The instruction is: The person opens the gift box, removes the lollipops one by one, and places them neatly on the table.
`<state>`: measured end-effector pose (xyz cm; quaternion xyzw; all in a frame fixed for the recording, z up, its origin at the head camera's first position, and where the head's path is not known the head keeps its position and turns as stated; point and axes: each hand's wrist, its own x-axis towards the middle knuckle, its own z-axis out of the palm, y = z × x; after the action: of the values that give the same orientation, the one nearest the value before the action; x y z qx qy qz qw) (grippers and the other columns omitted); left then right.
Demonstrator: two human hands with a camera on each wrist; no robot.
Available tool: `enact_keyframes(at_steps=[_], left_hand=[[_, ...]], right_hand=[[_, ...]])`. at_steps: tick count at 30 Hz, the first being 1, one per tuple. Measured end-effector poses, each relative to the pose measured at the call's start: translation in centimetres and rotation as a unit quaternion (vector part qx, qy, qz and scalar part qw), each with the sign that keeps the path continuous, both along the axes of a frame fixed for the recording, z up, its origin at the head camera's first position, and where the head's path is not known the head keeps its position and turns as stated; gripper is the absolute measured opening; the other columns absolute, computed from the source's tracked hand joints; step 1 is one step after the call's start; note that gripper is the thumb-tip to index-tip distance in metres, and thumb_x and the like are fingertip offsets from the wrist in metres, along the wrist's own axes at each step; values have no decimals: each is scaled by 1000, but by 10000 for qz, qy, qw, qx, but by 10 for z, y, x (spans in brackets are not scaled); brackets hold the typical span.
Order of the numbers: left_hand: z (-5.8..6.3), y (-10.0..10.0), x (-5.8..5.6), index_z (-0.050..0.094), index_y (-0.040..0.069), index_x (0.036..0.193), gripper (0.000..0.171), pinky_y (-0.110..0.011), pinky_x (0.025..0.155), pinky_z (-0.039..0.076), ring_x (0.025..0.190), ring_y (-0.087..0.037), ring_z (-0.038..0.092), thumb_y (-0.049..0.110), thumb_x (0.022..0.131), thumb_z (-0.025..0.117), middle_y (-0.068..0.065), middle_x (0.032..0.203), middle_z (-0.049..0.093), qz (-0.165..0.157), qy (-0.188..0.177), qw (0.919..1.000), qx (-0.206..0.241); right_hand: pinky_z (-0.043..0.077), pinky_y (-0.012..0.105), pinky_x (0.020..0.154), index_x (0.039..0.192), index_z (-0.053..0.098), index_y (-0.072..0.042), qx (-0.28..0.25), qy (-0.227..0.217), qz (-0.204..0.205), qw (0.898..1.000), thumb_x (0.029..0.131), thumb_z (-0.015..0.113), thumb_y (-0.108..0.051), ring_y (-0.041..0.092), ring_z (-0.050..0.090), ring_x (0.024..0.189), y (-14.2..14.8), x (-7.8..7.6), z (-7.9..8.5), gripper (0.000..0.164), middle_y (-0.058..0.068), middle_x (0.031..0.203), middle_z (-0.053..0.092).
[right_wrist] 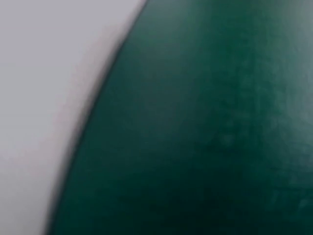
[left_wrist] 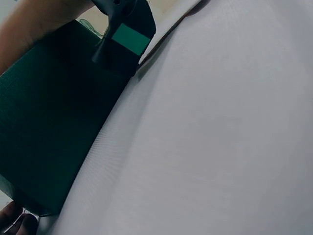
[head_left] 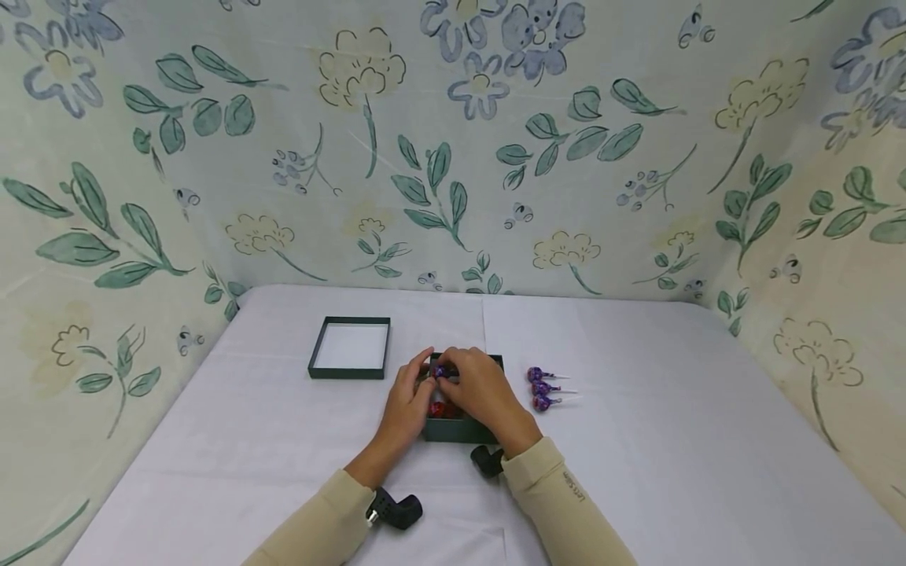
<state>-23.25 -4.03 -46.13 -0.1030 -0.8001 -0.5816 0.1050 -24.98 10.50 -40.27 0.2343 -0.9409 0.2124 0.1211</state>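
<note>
A dark green box (head_left: 460, 431) stands uncovered on the table, with a red-wrapped lollipop (head_left: 439, 409) inside. Over its left part my right hand (head_left: 484, 389) pinches a purple-wrapped lollipop (head_left: 440, 371), fingers pointing down. My left hand (head_left: 405, 402) lies along the left side of the box, its thumb and index finger close to that same lollipop. Both hands hide much of the inside of the box. In the left wrist view, fingertips (left_wrist: 29, 224) show at the lower corner of the box. The green box wall (right_wrist: 195, 122) fills most of the right wrist view, blurred.
Several purple lollipops (head_left: 542, 389) lie in a column just right of the box, sticks pointing right. A green-edged lid (head_left: 348, 374), white inside, lies at the back left. The white cloth (head_left: 637, 456) covers the table; flowered fabric (head_left: 439, 189) hangs behind.
</note>
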Motion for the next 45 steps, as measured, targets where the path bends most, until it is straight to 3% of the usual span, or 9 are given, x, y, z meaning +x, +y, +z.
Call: enact_keyframes(at_steps=[13, 19, 27, 35, 45], left_hand=[[2, -2, 1, 38, 15, 145, 49, -46, 95, 41, 106, -25, 50, 14, 96, 43, -12, 123, 49, -178, -208, 9995, -168], [1, -1, 2, 39, 14, 145, 49, -46, 91, 42, 104, -24, 50, 14, 96, 43, -12, 123, 50, -152, -86, 9996, -221], [0, 1, 0, 41, 18, 146, 49, -46, 97, 42, 110, -25, 51, 14, 96, 44, -12, 126, 52, -46, -68, 9998, -153], [2, 0, -3, 43, 18, 145, 50, -48, 101, 41, 115, -26, 51, 12, 96, 46, -14, 130, 50, 54, -99, 9999, -39], [4, -1, 0, 45, 20, 145, 50, -48, 103, 40, 121, -26, 48, 10, 95, 46, -13, 137, 46, 39, -61, 10000, 13]], right_hand=[[53, 33, 74, 104, 69, -12, -199, -59, -2, 9998, 83, 75, -18, 16, 60, 83, 1, 0, -4, 23, 3, 95, 69], [54, 36, 79, 104, 69, -12, -388, -2, 2, 9992, 83, 74, -18, 17, 63, 85, 3, 1, 1, 22, 3, 96, 71], [53, 34, 86, 104, 69, -10, -813, -29, 158, 9966, 84, 74, -16, 14, 64, 90, 14, 4, 24, 21, 0, 97, 71], [54, 36, 86, 104, 69, -12, -728, -42, 233, 9971, 83, 75, -16, 14, 64, 92, 35, 16, 54, 22, -1, 96, 71], [56, 39, 81, 104, 68, -12, -736, 76, 21, 9973, 82, 77, -15, 16, 63, 93, 68, 33, 58, 24, -2, 98, 68]])
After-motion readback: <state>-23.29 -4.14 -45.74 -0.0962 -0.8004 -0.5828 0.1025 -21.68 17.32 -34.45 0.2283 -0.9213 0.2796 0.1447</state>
